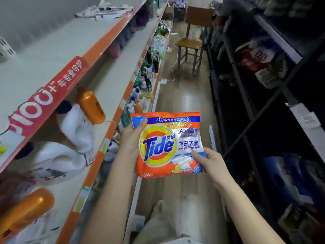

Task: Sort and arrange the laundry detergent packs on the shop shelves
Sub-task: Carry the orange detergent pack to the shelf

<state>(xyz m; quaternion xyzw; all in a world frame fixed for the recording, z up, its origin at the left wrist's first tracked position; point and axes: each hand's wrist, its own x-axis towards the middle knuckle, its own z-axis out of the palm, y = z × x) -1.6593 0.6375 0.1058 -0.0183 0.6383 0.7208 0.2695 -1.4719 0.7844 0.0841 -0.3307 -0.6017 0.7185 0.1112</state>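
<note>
Mid-aisle, above floor: detergent pack [168,144] held upright, face to camera. Left hand [131,138] fingers clamped on upper-left edge; right hand [209,162] pinching lower-right corner. Likely carrying step. Next: pick slot on left shelves [98,50], seat pack.

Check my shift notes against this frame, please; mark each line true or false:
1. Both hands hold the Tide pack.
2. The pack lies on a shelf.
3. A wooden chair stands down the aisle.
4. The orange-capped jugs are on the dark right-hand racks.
1. True: the left hand grips the Tide pack at its upper left, the right hand pinches its lower right.
2. False: it is held in the air over the aisle floor.
3. True: the wooden chair stands there.
4. False: the orange-capped jugs sit on the left shelves.
</note>
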